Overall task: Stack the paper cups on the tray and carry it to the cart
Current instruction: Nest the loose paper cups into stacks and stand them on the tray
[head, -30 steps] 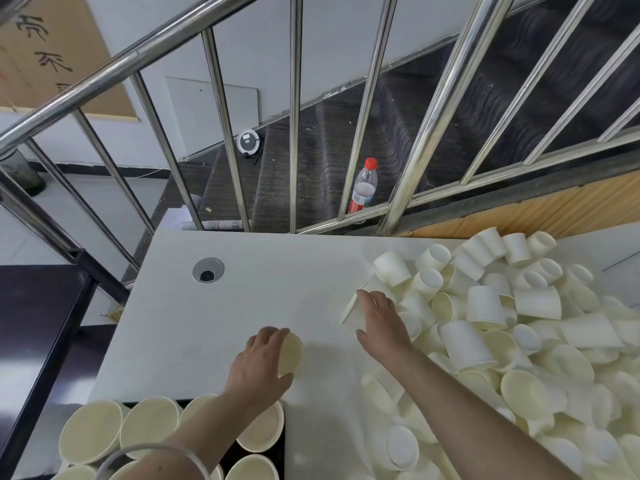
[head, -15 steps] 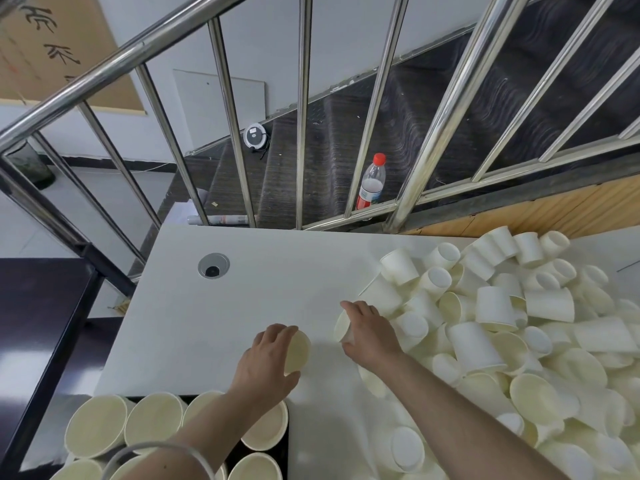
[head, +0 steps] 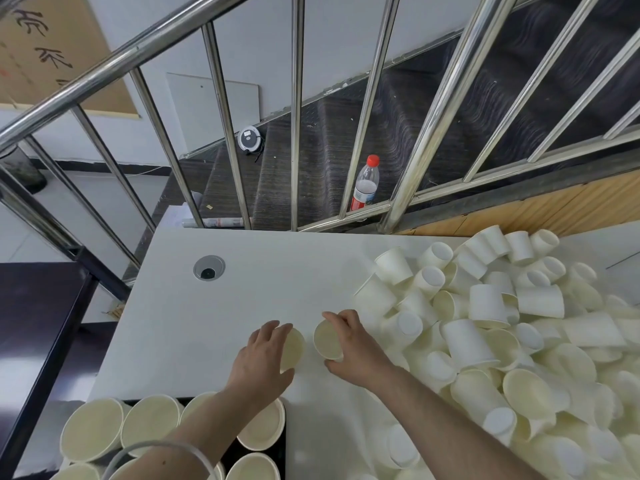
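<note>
My left hand [head: 261, 362] grips a white paper cup [head: 292, 348] above the white table [head: 207, 323], its mouth turned right. My right hand [head: 353, 344] grips a second paper cup [head: 327, 339] with its mouth facing left, a small gap from the first. A big heap of loose paper cups [head: 502, 327] covers the table's right side. At the bottom left a black tray [head: 275, 445] holds several upright cups [head: 91, 429], partly hidden by my left forearm.
A steel railing [head: 298, 133] runs along the table's far edge, with dark stairs behind it. A bottle with a red cap [head: 365, 183] stands on a stair. A round cable hole [head: 209, 268] sits in the table's left part. A dark surface [head: 34, 323] lies to the left.
My right hand pulled a cup out of the heap and brought it left, close to the cup in my left hand. My left hand stayed nearly in place.
</note>
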